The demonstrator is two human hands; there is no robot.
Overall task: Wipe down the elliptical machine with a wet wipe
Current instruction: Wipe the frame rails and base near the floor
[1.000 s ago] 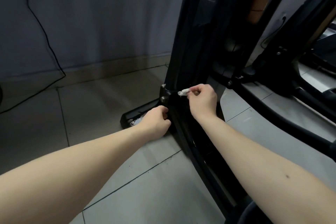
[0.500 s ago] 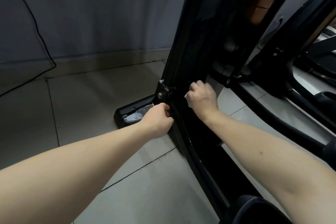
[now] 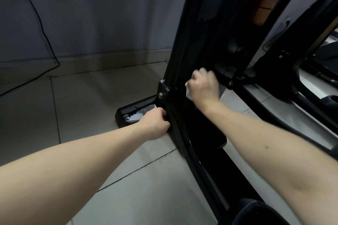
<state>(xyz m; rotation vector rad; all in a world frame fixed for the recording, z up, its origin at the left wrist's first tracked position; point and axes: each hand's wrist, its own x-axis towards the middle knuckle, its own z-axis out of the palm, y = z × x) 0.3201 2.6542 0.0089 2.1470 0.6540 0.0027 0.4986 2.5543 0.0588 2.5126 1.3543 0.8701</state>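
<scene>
Two bare hands work at the base of a black metal elliptical machine [image 3: 201,33]. Its broad upright post rises from just above the fingers and leans slightly rightward toward the top, while its long lower rail runs from below the fingers down to the near edge of view. The right hand [image 3: 204,86], blurred, is curled into a fist against the post, its fingers clamped on a white wet wipe [image 3: 188,91]. Only a crumpled sliver of the wipe shows at the hand's left edge, so its long axis cannot be told. The left hand [image 3: 155,124], lower and to the left, has its fingers curled round the rail's edge, tips hidden behind it. Just above the left fingers sits a silver bolt [image 3: 161,95]. Just left of them a flat black foot [image 3: 126,113] lies on the grey tiled floor [image 3: 82,97], bearing a glossy pale patch. The frame looks dark and shiny. Far left of the fingers a thin black cable [image 3: 42,29] hangs down the grey wall [image 3: 100,14].
</scene>
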